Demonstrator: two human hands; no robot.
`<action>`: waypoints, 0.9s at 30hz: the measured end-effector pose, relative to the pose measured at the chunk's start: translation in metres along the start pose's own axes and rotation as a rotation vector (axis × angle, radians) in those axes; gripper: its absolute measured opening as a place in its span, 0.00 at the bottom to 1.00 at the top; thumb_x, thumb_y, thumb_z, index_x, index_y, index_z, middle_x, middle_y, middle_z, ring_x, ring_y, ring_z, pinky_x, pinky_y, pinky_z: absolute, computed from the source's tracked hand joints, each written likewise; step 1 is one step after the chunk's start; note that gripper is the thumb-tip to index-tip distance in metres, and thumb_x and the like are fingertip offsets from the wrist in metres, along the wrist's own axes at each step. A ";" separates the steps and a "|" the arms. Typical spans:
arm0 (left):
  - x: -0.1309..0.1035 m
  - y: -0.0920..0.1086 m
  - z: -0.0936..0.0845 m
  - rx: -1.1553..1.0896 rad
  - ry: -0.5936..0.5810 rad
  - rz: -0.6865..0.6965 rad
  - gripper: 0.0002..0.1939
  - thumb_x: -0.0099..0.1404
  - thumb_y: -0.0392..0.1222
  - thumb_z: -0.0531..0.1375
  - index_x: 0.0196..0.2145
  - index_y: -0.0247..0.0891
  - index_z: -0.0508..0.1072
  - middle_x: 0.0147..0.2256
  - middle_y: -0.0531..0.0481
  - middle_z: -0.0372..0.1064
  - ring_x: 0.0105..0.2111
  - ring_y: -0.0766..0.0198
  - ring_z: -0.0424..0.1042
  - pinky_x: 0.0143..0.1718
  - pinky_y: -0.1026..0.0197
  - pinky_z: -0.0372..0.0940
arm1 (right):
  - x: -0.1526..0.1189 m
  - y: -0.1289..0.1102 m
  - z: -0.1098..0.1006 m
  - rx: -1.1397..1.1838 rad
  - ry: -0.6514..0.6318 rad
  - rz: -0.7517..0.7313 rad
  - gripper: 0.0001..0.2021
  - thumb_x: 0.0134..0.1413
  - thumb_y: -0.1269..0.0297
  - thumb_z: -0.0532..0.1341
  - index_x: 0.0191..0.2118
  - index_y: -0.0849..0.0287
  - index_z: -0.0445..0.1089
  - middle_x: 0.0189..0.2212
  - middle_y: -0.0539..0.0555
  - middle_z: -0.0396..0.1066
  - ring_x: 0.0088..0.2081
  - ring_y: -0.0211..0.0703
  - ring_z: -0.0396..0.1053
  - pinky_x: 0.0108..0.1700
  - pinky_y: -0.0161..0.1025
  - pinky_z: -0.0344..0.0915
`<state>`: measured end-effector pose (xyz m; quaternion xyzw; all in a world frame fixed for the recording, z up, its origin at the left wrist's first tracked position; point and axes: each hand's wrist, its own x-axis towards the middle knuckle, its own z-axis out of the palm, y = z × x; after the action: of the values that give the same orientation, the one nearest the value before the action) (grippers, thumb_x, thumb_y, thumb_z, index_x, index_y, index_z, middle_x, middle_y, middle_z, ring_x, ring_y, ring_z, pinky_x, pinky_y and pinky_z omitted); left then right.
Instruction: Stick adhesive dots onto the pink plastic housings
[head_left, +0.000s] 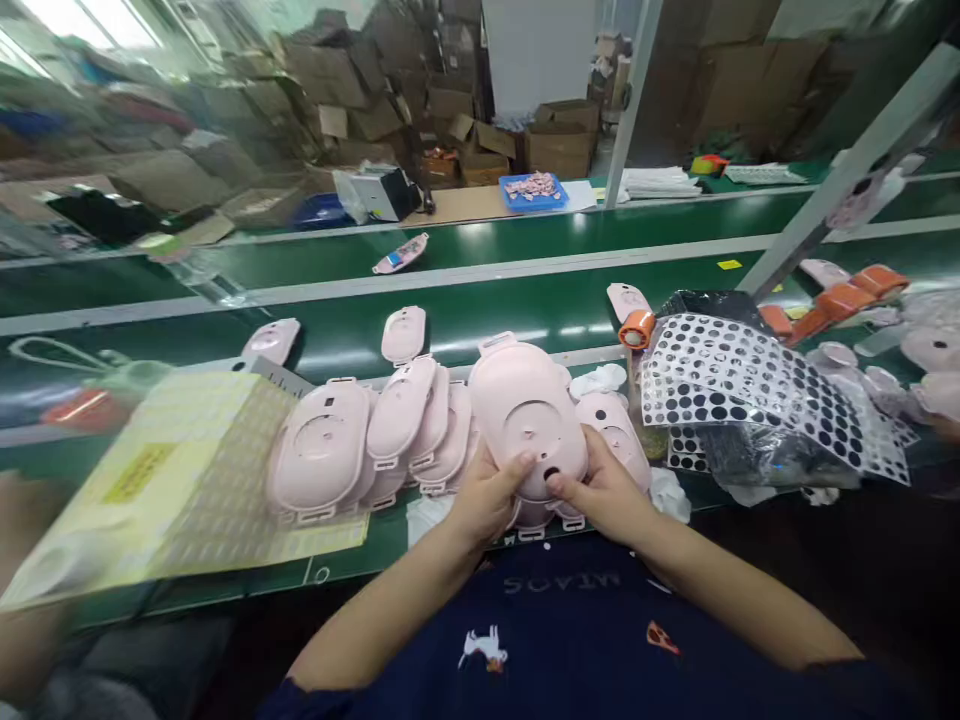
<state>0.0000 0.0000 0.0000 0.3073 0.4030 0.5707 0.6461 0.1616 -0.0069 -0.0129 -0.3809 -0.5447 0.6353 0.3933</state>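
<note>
There are many pink lids [525,385], too piled to count, one blue tray [534,204], one pizza picture [661,638] and one animal picture [484,648].

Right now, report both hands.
Left hand: closed on the pink cover.
Right hand: closed on the same cover, thumb near the dark dot.

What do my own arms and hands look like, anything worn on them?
The left hand and right hand are bare: no gloves, rings or watch show. The forearms are uncovered too. Short, dark navy sleeves end near the elbows, part of a shirt with faint lettering and small prints.
</note>
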 end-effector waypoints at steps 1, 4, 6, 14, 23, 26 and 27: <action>0.000 0.003 -0.006 -0.014 0.024 0.021 0.39 0.45 0.51 0.77 0.53 0.38 0.73 0.42 0.43 0.80 0.45 0.50 0.79 0.49 0.50 0.74 | -0.003 -0.005 -0.006 -0.060 -0.053 0.008 0.40 0.53 0.42 0.67 0.65 0.56 0.55 0.57 0.63 0.70 0.54 0.48 0.73 0.55 0.46 0.71; 0.001 0.016 -0.025 -0.068 0.112 0.075 0.39 0.45 0.47 0.77 0.54 0.41 0.73 0.44 0.43 0.80 0.47 0.46 0.79 0.51 0.46 0.74 | -0.012 -0.018 -0.031 -0.325 -0.058 0.003 0.29 0.57 0.50 0.65 0.61 0.54 0.64 0.54 0.60 0.73 0.48 0.47 0.76 0.51 0.47 0.72; 0.000 0.028 -0.040 -0.122 0.188 0.106 0.37 0.44 0.43 0.76 0.54 0.45 0.74 0.47 0.46 0.80 0.49 0.44 0.78 0.52 0.45 0.74 | -0.017 -0.026 -0.051 -0.605 0.097 -0.034 0.18 0.59 0.55 0.63 0.53 0.54 0.72 0.50 0.58 0.76 0.46 0.48 0.76 0.50 0.48 0.72; 0.003 0.043 -0.050 -0.222 0.379 0.145 0.34 0.46 0.42 0.71 0.53 0.46 0.75 0.48 0.49 0.80 0.54 0.44 0.75 0.55 0.46 0.73 | 0.079 -0.028 -0.057 -1.525 0.084 0.017 0.14 0.68 0.67 0.56 0.53 0.59 0.75 0.54 0.61 0.75 0.57 0.49 0.71 0.58 0.46 0.66; 0.004 0.030 -0.032 -0.246 0.274 0.061 0.37 0.44 0.42 0.72 0.54 0.38 0.74 0.43 0.43 0.81 0.50 0.43 0.78 0.54 0.46 0.72 | 0.152 0.009 -0.045 -1.770 -0.115 0.149 0.19 0.65 0.57 0.64 0.55 0.64 0.70 0.53 0.61 0.71 0.51 0.49 0.73 0.52 0.51 0.72; 0.005 0.029 -0.038 -0.207 0.242 0.068 0.38 0.46 0.43 0.72 0.56 0.38 0.72 0.44 0.43 0.81 0.48 0.45 0.79 0.54 0.46 0.72 | 0.149 0.008 -0.048 -1.781 -0.104 0.166 0.19 0.65 0.56 0.64 0.54 0.64 0.71 0.52 0.61 0.72 0.50 0.49 0.73 0.52 0.51 0.72; 0.005 0.027 -0.039 -0.194 0.225 0.067 0.39 0.46 0.43 0.72 0.57 0.38 0.71 0.44 0.42 0.81 0.48 0.45 0.79 0.54 0.46 0.72 | 0.149 0.006 -0.050 -1.780 -0.090 0.172 0.17 0.65 0.57 0.64 0.52 0.65 0.72 0.50 0.60 0.73 0.49 0.48 0.74 0.52 0.51 0.72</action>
<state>-0.0475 0.0069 0.0036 0.1908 0.4056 0.6589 0.6041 0.1466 0.1487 -0.0325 -0.5591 -0.8203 0.0190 -0.1188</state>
